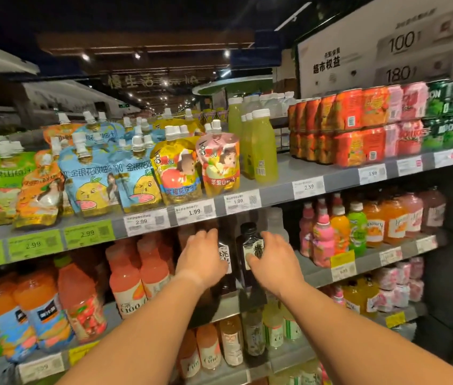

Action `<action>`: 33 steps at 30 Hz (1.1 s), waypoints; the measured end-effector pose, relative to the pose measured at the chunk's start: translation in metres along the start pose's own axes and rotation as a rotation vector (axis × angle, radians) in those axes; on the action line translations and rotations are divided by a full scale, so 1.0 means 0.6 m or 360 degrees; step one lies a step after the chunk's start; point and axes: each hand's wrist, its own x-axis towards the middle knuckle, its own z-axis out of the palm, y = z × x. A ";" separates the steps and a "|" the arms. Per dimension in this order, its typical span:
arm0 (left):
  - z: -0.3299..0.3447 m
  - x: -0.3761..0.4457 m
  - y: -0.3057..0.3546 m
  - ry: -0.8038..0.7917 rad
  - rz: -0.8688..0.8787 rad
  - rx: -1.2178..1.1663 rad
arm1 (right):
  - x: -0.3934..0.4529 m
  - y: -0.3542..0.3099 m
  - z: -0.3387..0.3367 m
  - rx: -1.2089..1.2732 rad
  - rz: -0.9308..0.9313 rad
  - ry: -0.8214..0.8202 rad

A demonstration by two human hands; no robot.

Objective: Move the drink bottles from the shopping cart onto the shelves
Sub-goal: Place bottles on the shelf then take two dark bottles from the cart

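Two dark drink bottles stand side by side on the second shelf (230, 302) from the top, in the middle of the view. My left hand (203, 258) wraps the left dark bottle (224, 254), which is mostly hidden behind the fingers. My right hand (272, 259) grips the right dark bottle (249, 245), a black-capped bottle with a pale label, at its lower body. Both bottles look upright, with their bases at the shelf. The shopping cart is out of view.
Pink-orange juice bottles (136, 273) stand left of my hands and a clear bottle (276, 220) behind the right one. Spouted pouches (175, 168) and green bottles (261, 145) fill the top shelf. Small coloured bottles (358, 226) sit to the right. More bottles (230, 343) line the shelf below.
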 end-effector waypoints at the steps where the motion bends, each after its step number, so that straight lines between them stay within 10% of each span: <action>1: 0.001 0.007 0.003 0.0031 -0.0048 0.0024 | 0.013 0.000 0.002 -0.0014 -0.0052 -0.0018; 33: 0.054 0.000 0.006 -0.0111 -0.0504 -0.0433 | 0.142 0.062 0.024 -0.0184 -0.0326 -0.0700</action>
